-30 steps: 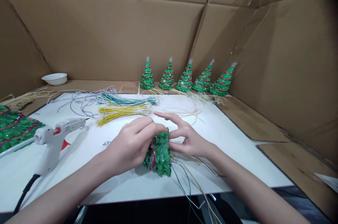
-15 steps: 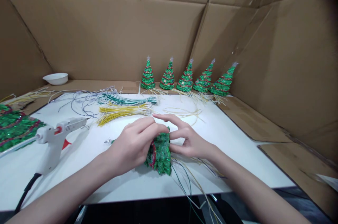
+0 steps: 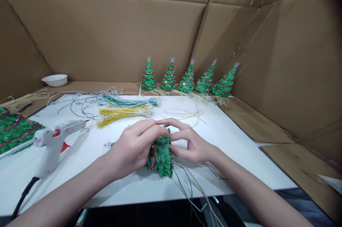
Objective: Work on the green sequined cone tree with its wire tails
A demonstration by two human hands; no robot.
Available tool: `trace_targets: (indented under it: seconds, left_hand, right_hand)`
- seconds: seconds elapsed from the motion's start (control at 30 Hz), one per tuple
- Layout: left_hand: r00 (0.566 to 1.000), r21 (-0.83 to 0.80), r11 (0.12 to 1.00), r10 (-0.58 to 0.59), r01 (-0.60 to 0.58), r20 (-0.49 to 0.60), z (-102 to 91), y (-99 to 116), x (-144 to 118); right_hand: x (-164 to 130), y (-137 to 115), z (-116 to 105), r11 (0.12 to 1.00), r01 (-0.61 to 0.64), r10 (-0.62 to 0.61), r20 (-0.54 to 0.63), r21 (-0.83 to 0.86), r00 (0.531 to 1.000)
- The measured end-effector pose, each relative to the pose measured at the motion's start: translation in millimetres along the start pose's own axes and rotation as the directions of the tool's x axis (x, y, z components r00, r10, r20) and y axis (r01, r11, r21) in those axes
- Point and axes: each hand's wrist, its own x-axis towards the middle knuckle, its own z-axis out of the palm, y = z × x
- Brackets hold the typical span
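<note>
A small green Christmas tree (image 3: pixel 161 159) with red trim lies on its side on the white table, its clear tip pointing left. Over it, my left hand (image 3: pixel 136 145) is closed round its upper side and middle. My right hand (image 3: pixel 188 143) has its fingers bent against the tree's base end; what lies between those fingertips is hidden. Thin green, white and yellow wires (image 3: pixel 192 184) trail from the base and hang over the table's front edge.
A white glue gun (image 3: pixel 50 145) stands at the left, beside a larger green tree piece (image 3: pixel 16 130). Behind my hands lie a green wire bundle (image 3: pixel 128 101) and a yellow one (image 3: pixel 124 113). Several finished trees (image 3: pixel 186 79) line the back. A white bowl (image 3: pixel 55 80) sits back left.
My right index finger has drawn down and closer to the left hand at the tree's base. The tree stays lying in the left hand. The view has shifted very slightly.
</note>
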Motion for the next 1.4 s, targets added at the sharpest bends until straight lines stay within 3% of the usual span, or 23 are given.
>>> trace_targets:
  seconds: [0.97,1.4]
  left_hand:
    - [1.0,-0.071,0.997,-0.027,0.028,0.017,1.7,-3.3,-11.4]
    - [0.999,-0.071,0.997,-0.043,0.042,-0.015,6.7,-2.1,-5.3]
  right_hand:
    - [-2.4,-2.7,10.5,0.992,-0.08,0.089,-0.096,0.095,0.991]
    - [-0.5,-7.4,8.8,0.982,-0.102,0.114,-0.072,0.157,0.991]
